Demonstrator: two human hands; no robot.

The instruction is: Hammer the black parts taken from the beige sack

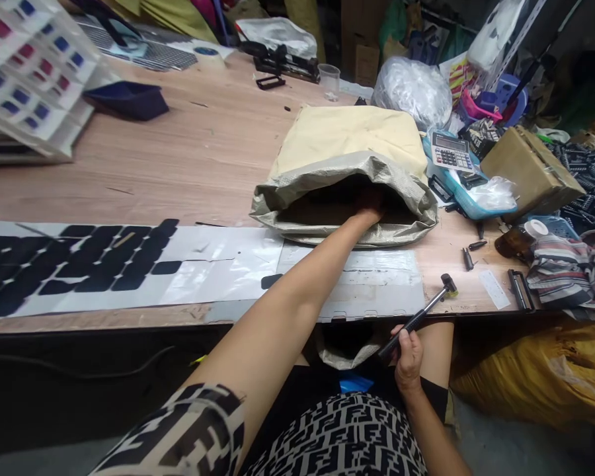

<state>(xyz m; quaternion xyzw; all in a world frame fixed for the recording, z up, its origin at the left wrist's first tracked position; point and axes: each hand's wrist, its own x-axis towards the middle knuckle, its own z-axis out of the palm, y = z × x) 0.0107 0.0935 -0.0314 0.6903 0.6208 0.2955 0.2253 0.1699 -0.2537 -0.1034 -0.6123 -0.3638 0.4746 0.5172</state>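
Note:
My left hand (369, 203) reaches into the open mouth of a woven sack (347, 149) that lies on the wooden table (198, 152); its fingers are hidden inside the dark opening. Below the table's front edge, my right hand (407, 357) grips the black handle of a small hammer (421, 314). The hammer's head, with a yellow tip, rests over the table edge beside a white sheet (367, 284).
White sheets with black cut shapes (79, 261) lie along the front left. A calculator (450, 151), a blue tray (469, 195), a cardboard box (530, 168), a striped cloth (570, 271) and small black parts crowd the right. A clear cup (330, 80) stands at the back.

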